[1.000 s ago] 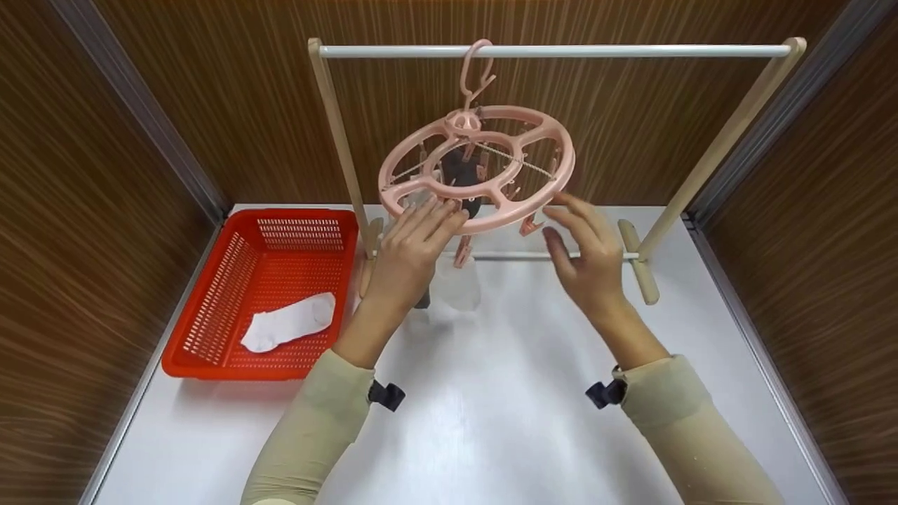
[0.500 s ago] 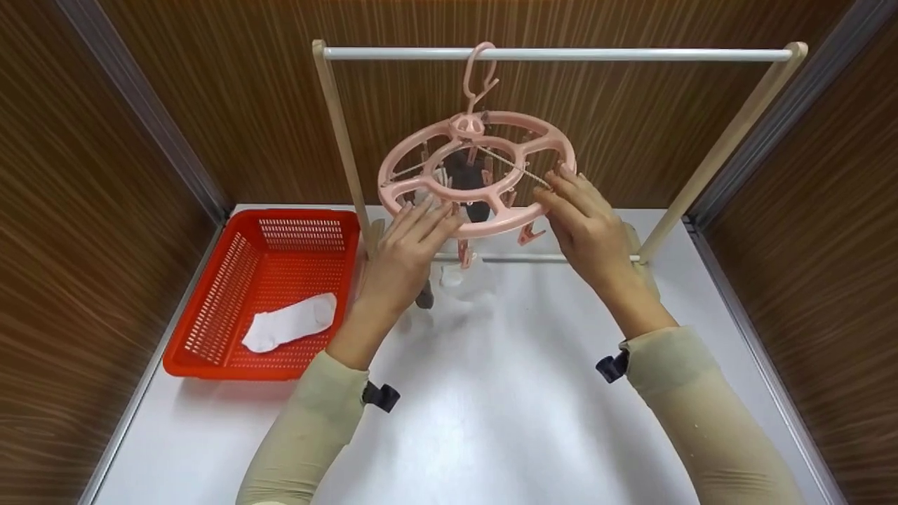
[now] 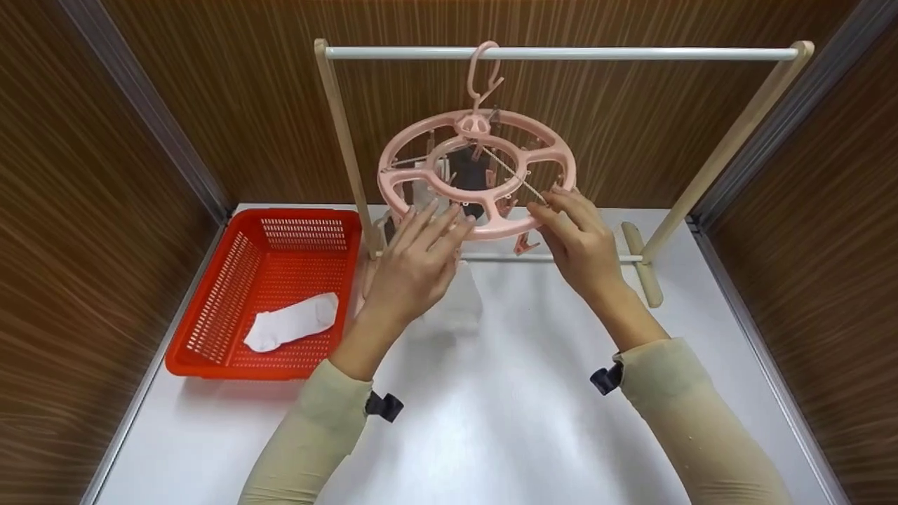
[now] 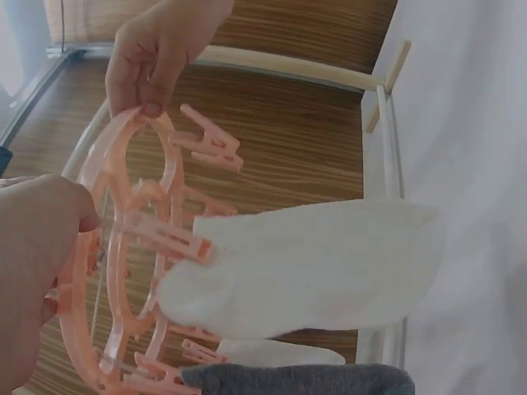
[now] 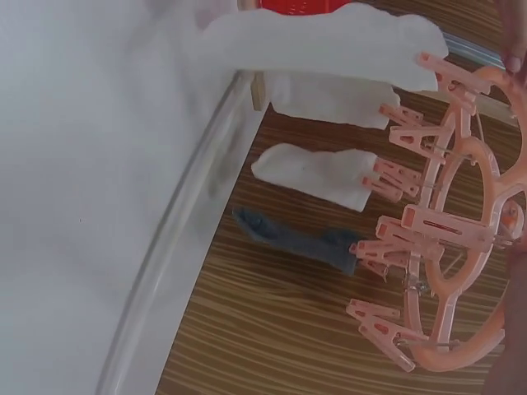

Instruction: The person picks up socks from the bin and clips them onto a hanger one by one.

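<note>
A pink round clip hanger (image 3: 498, 228) hangs by its hook from the white rail of a drying rack. My left hand (image 3: 414, 263) holds its near rim, fingers over the top and thumb at the edge in the left wrist view. At the right of the rim my right hand (image 3: 586, 242) pinches the ring between thumb and fingers. Clothes pegs (image 4: 218, 144) dangle below the ring. A white sock (image 4: 305, 263) hangs from a peg near my left hand, with a grey sock (image 4: 296, 380) beside it. More white socks (image 5: 317, 173) and a dark sock (image 5: 300, 243) hang farther round.
A red basket (image 3: 188, 308) stands on the white table at the left, with one white sock (image 3: 291, 322) lying in it. The rack's wooden leg (image 3: 729, 154) stands to the right. Wood-patterned walls (image 3: 631, 126) enclose the back and sides.
My right hand has come onto the right rim and taken hold of it. The hanger has turned slightly, its pegs and socks shifting. My left hand has stayed at the near rim.
</note>
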A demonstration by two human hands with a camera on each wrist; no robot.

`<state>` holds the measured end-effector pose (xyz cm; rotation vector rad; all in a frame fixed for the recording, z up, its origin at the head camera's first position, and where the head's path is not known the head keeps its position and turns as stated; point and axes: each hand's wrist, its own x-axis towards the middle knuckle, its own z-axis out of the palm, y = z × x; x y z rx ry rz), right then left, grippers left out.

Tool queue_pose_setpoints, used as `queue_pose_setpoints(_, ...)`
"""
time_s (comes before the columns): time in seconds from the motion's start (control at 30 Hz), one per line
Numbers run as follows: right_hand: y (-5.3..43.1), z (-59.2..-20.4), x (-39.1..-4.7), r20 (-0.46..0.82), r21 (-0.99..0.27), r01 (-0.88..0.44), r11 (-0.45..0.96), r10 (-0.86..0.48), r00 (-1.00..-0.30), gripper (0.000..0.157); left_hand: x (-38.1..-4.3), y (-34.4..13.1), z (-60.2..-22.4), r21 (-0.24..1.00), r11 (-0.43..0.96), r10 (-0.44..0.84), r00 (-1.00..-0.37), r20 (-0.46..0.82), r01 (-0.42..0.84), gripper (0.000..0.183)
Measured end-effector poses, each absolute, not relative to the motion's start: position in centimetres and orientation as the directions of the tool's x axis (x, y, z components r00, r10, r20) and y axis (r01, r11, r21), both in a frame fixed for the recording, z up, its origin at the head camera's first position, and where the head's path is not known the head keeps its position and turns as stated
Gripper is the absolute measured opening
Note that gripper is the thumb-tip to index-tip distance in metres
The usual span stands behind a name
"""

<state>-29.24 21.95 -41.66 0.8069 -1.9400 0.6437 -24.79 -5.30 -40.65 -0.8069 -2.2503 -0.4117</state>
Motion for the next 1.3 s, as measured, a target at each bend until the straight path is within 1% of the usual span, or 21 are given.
queue_pose_setpoints(0.2, 21.2, -42.3, -28.7, 0.874, -0.131, -0.747, 0.652, -0.279, -0.397, 0.027, -24.5, -4.1, -40.4, 0.041, 0.723, 0.456, -0.520, 0.722, 0.690, 0.045)
queue_pose_setpoints(0.4, 20.2, -42.8, -27.9, 0.868, -0.143, -0.744, 0.652, -0.279, -0.411, 0.029, -24.7, -2.9, -40.2, 0.024, 0.716, 0.460, -0.498, 0.735, 0.698, 0.043)
queue_pose_setpoints(0.57, 19.5, -43.1, -27.6, 0.878, -0.137, -0.763, 0.631, -0.278, -0.388, 0.027, -24.9, -2.5, -40.2, 0.020, 0.720, 0.455, -0.494, 0.741, 0.693, 0.044)
queue_pose_setpoints(0.83, 18.3, -43.2, -26.9, 0.898, -0.118, -0.781, 0.613, -0.270, -0.348, 0.024, -25.2, -2.5, -40.4, -0.014, 0.752, 0.459, -0.509, 0.728, 0.659, 0.048)
queue_pose_setpoints(1.03, 17.6, -43.2, -26.4, 0.900, -0.107, -0.796, 0.596, -0.283, -0.332, 0.027, -25.6, -2.8, -40.7, -0.012, 0.762, 0.448, -0.513, 0.732, 0.648, 0.048)
queue_pose_setpoints(1.3, 17.4, -43.4, -25.7, 0.886, -0.091, -0.820, 0.565, -0.330, -0.326, 0.033, -25.7, -3.3, -40.9, -0.017, 0.768, 0.438, -0.506, 0.743, 0.641, 0.043)
